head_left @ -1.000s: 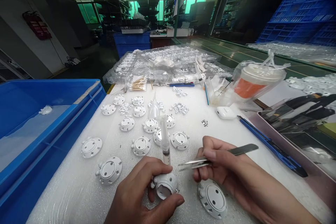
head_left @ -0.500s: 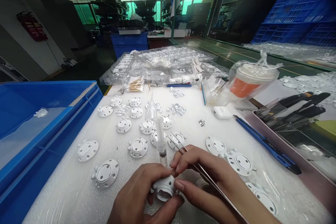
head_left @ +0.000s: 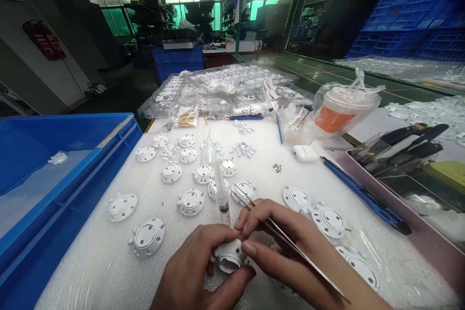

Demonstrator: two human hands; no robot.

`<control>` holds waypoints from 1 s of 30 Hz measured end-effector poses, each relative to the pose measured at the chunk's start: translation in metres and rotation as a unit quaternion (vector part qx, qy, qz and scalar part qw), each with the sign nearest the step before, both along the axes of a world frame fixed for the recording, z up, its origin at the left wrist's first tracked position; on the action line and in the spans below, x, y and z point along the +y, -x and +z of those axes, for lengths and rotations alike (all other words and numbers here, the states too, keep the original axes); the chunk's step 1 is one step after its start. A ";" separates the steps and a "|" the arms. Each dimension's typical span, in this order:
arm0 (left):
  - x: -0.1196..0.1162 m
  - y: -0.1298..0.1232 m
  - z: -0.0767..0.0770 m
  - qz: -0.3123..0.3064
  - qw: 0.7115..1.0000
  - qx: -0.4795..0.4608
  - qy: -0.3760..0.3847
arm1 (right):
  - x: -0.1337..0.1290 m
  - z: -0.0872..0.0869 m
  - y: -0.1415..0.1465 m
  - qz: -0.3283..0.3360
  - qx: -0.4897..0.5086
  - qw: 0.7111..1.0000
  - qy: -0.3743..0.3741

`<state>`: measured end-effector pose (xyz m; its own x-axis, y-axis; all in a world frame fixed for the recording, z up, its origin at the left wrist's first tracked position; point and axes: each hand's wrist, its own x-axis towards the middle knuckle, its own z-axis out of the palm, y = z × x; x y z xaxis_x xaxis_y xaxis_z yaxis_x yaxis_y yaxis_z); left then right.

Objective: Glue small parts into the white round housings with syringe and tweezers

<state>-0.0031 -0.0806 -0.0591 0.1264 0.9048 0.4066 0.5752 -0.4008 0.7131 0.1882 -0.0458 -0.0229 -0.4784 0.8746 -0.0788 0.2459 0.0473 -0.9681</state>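
Observation:
My left hand [head_left: 194, 269] curls around a small hollow white plastic part [head_left: 231, 257], its open end toward me and a dark dot on its side. Thumb and fingertips of my right hand [head_left: 286, 240] press against the same part from above and the right. Metal tweezers [head_left: 305, 257] lie across that right hand, tips pointing away over the worktop. Just beyond my fingers is a clear syringe [head_left: 221, 196] with a tapered tip. Round white discs with dark dots, one of them a near disc [head_left: 147, 237], lie on both sides of my hands.
A blue bin [head_left: 119, 138] flanks the white foam worktop [head_left: 98, 256] on the left. Small white pieces [head_left: 244, 149] and dark bits [head_left: 277, 168] lie farther back. Toward the right are a blue cutter [head_left: 363, 193], a pink tray [head_left: 410, 237] and a bagged cup [head_left: 337, 111].
The view has shifted slightly. Both hands keep their hold on the white part, which sits at a slightly different angle, and the tweezers stay in my right hand.

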 end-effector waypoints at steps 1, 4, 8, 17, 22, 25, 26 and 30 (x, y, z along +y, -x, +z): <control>0.000 0.001 0.001 -0.002 1.000 -0.003 0.007 | 0.000 -0.001 -0.001 -0.002 0.012 1.000 0.012; -0.001 0.002 0.002 0.003 1.000 -0.006 0.024 | -0.001 -0.004 -0.001 -0.003 0.030 1.000 0.006; -0.001 0.003 0.003 0.013 0.999 -0.014 0.050 | -0.001 -0.005 0.002 -0.006 0.041 0.999 0.000; -0.004 0.002 0.008 0.036 0.990 -0.048 0.128 | 0.004 -0.001 0.006 0.001 0.026 0.999 -0.042; -0.003 0.001 0.008 0.037 0.988 -0.052 0.139 | 0.005 0.001 0.010 -0.003 0.020 0.998 -0.054; -0.003 0.000 0.010 0.037 0.989 -0.049 0.134 | 0.004 0.001 0.010 -0.002 0.030 0.999 -0.040; -0.003 0.000 0.011 0.036 0.989 -0.049 0.133 | 0.004 0.002 0.010 -0.001 0.033 0.999 -0.036; -0.003 0.000 0.012 0.033 0.989 -0.052 0.137 | 0.004 0.001 0.010 -0.005 0.023 0.998 -0.053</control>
